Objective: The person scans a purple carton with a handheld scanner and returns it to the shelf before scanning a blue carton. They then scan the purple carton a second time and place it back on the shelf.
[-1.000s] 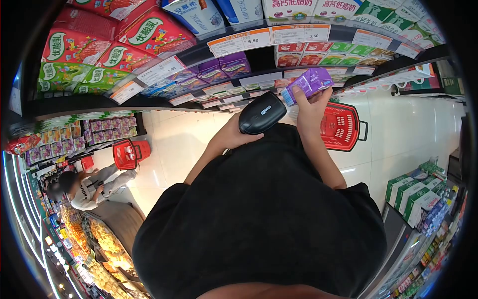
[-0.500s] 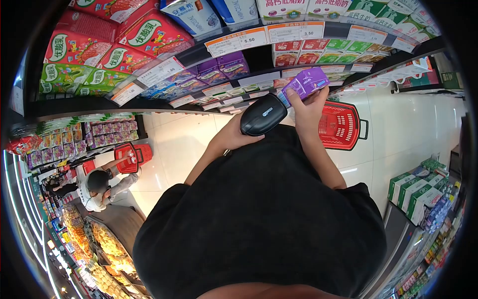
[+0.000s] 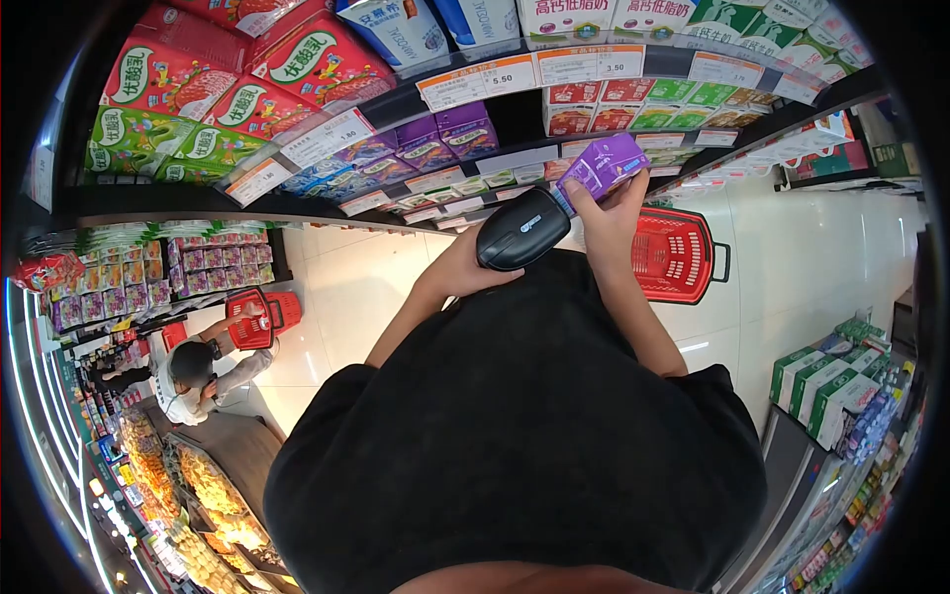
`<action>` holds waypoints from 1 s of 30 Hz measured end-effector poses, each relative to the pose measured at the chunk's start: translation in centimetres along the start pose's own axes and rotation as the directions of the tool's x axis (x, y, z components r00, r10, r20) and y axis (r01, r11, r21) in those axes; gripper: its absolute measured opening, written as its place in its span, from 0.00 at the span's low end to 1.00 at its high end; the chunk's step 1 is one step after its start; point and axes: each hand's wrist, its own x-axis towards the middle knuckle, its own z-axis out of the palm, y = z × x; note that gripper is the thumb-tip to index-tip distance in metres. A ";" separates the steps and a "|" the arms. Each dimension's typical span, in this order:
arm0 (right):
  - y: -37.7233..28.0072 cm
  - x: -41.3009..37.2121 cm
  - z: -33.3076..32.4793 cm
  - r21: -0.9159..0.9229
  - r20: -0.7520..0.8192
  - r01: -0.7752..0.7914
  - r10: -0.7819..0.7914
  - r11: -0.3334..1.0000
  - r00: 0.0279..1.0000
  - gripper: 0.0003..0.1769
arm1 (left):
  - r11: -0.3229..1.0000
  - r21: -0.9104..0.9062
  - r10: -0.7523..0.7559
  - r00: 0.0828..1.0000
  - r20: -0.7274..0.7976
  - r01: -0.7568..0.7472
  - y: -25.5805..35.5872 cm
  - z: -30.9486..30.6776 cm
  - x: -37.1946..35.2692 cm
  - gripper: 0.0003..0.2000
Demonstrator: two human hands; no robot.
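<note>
Two hands were in play, one left hand and one right hand, alongside one black scanner and one purple carton! One other person made the count, then two blue-and-white cartons up top, two pink-lettered cartons, and one red basket over right!

Left hand grips black scanner; right hand holds purple carton at scanner's front end, contact unclear. Shelf ahead, price tags along edge. Red basket right of right forearm. Another person at left.
</note>
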 end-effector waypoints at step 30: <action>2.4 3.2 9.2 -0.054 0.388 0.133 -0.102 0.990 0.916 0.50 | 0.984 -0.170 -0.106 0.948 -0.300 0.056 -1.3 -0.5 -5.8 0.27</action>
